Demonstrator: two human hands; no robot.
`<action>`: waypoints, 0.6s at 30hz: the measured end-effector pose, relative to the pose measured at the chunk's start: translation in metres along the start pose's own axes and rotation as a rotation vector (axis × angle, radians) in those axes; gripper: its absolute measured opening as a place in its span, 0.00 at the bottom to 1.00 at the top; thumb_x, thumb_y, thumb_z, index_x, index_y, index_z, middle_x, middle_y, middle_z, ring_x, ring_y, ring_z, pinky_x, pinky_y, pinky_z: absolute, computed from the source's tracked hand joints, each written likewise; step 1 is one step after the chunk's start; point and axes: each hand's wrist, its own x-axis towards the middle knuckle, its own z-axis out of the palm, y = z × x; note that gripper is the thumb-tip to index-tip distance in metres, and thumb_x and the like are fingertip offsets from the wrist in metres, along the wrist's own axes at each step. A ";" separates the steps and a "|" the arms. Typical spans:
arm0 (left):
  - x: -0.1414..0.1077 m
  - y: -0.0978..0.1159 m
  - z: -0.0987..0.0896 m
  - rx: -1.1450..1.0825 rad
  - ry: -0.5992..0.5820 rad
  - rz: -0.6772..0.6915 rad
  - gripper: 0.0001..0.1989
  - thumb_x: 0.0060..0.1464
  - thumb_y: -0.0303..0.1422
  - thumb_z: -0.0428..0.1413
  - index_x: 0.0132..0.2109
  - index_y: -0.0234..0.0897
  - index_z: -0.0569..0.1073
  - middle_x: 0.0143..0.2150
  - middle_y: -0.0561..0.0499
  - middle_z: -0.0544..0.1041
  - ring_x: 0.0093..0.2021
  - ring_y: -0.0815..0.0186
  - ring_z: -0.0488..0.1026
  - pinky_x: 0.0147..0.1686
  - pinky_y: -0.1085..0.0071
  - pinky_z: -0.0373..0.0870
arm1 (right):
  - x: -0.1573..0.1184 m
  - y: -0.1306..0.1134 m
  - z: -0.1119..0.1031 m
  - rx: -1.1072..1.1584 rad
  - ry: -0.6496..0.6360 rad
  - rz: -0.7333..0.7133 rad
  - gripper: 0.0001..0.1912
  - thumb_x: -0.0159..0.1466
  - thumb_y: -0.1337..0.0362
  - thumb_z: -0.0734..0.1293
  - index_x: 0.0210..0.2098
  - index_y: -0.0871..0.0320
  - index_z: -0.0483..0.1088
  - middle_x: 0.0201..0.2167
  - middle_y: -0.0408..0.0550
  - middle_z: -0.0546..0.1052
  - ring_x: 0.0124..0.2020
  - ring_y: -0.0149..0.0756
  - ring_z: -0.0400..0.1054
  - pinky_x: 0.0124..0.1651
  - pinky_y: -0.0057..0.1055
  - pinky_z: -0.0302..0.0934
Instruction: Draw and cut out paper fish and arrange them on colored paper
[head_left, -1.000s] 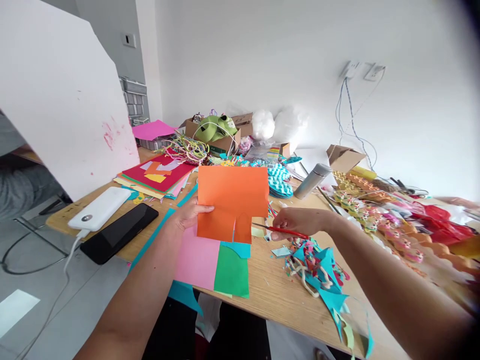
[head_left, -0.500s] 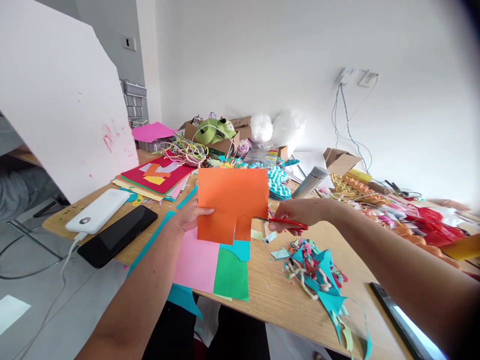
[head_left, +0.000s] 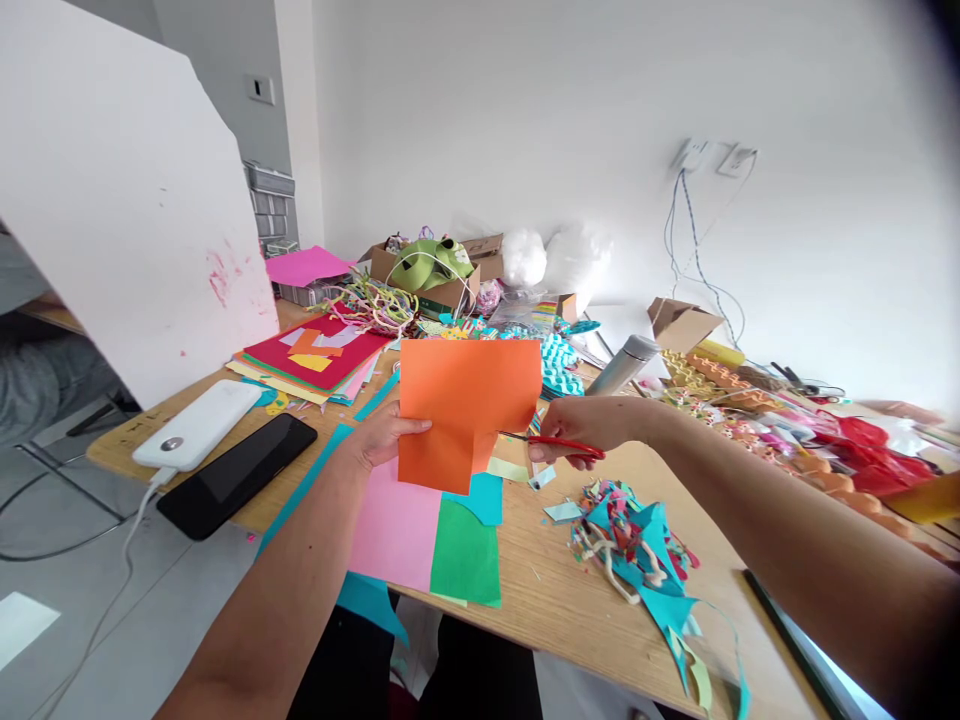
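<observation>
An orange sheet of paper (head_left: 457,395) is held up over the table, its left edge pinched between the thumb and fingers of my left hand (head_left: 386,432). My right hand (head_left: 574,425) grips red-handled scissors (head_left: 566,446), whose blades point left into the lower right part of the sheet. A cut notch shows at that corner of the orange paper. Below it lie a pink sheet (head_left: 394,535), a green sheet (head_left: 469,565) and blue paper pieces (head_left: 480,498).
A pile of paper scraps (head_left: 634,540) lies right of centre. A black phone (head_left: 238,475) and a white power bank (head_left: 196,425) sit at the left. Behind stand a stack of coloured sheets (head_left: 352,360), a silver bottle (head_left: 624,365) and a cardboard box (head_left: 450,292) of craft material.
The scissors have moved slightly left, deeper into the orange paper. The flap at its lower right corner has bent or dropped away from the sheet. My left hand keeps its hold.
</observation>
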 end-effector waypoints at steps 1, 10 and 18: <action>0.000 0.000 0.000 -0.004 0.005 0.001 0.22 0.40 0.31 0.67 0.46 0.40 0.76 0.48 0.48 0.79 0.54 0.49 0.72 0.53 0.53 0.67 | -0.001 0.000 0.000 0.008 -0.002 -0.004 0.35 0.55 0.33 0.62 0.27 0.63 0.74 0.17 0.47 0.72 0.19 0.31 0.66 0.24 0.27 0.60; -0.002 0.003 0.006 -0.042 0.038 -0.007 0.23 0.38 0.31 0.68 0.46 0.38 0.76 0.46 0.45 0.80 0.52 0.49 0.73 0.53 0.54 0.68 | -0.007 0.002 0.000 0.082 -0.011 -0.037 0.35 0.55 0.34 0.62 0.30 0.63 0.75 0.17 0.46 0.72 0.19 0.29 0.65 0.24 0.26 0.58; -0.003 0.005 0.008 -0.039 0.030 -0.012 0.24 0.39 0.30 0.67 0.47 0.38 0.76 0.48 0.46 0.79 0.52 0.49 0.73 0.54 0.53 0.68 | -0.013 0.001 0.003 0.158 -0.036 -0.065 0.34 0.54 0.35 0.65 0.32 0.64 0.75 0.15 0.44 0.70 0.18 0.29 0.63 0.23 0.26 0.57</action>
